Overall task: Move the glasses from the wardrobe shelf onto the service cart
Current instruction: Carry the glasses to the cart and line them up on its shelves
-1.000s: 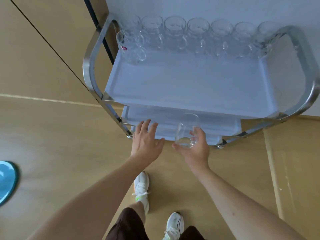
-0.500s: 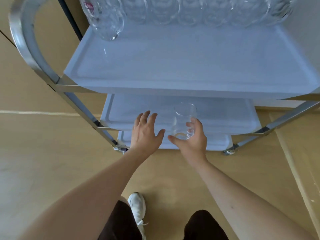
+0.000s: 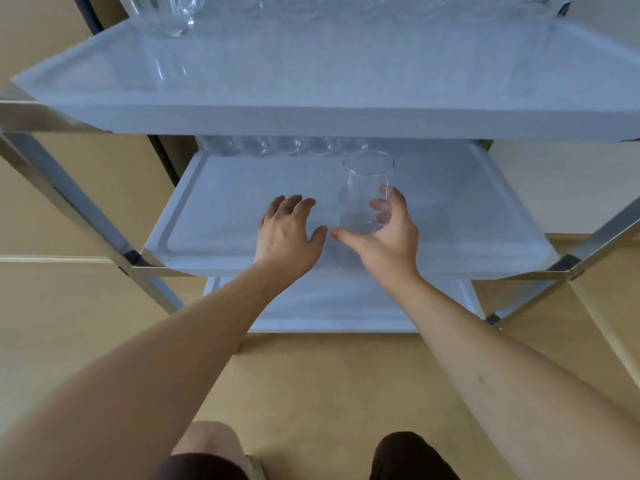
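Observation:
My right hand (image 3: 384,237) grips a clear glass tumbler (image 3: 365,188) by its base, upright, over the middle shelf (image 3: 214,216) of the white service cart. My left hand (image 3: 287,230) hovers beside it with fingers spread, holding nothing. A row of several clear glasses (image 3: 284,147) stands at the back of the middle shelf, partly hidden under the top shelf (image 3: 311,109). More glasses (image 3: 162,15) stand at the far edge of the top shelf, cut off by the frame.
The cart's chrome frame posts (image 3: 69,199) run down at left and right (image 3: 602,233). A bottom shelf (image 3: 329,306) shows below the middle one. Tan floor (image 3: 311,393) lies in front; my knees are at the bottom edge.
I have crouched lower and moved closer. Both hands have moved forward from in front of the cart to over the middle shelf, the right one still holding the glass.

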`<state>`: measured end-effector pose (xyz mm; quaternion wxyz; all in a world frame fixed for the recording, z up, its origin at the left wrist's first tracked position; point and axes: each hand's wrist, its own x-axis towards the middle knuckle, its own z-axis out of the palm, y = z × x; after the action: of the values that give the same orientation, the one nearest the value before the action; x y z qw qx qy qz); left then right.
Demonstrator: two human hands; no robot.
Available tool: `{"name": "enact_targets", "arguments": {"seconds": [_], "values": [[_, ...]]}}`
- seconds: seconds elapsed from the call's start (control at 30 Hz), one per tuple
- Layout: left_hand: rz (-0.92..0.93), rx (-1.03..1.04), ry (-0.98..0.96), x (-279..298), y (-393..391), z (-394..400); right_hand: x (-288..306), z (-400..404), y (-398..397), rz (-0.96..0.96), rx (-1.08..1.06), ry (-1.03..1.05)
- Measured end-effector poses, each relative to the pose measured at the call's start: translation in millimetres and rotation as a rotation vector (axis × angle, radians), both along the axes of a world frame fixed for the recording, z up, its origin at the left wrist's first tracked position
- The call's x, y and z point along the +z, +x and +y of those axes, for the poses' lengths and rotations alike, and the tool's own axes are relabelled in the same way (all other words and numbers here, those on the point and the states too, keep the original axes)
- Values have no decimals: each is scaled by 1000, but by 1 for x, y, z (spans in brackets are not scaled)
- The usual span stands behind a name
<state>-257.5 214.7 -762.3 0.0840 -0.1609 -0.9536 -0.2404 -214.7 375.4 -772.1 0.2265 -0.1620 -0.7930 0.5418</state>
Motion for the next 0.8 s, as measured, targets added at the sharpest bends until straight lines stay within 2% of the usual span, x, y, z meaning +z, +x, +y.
{"name": "enact_targets", "arguments": {"seconds": [0.3, 0.63, 0.8], "values": [[34, -31, -12, -22, -54, 29, -21, 24, -45, 68, -47, 28], [34, -63, -25, -35, -101, 64, -22, 63, -87, 48, -113, 96], [-12, -69, -190, -36, -125, 85, -29, 79, -108, 77, -111, 115]]}}
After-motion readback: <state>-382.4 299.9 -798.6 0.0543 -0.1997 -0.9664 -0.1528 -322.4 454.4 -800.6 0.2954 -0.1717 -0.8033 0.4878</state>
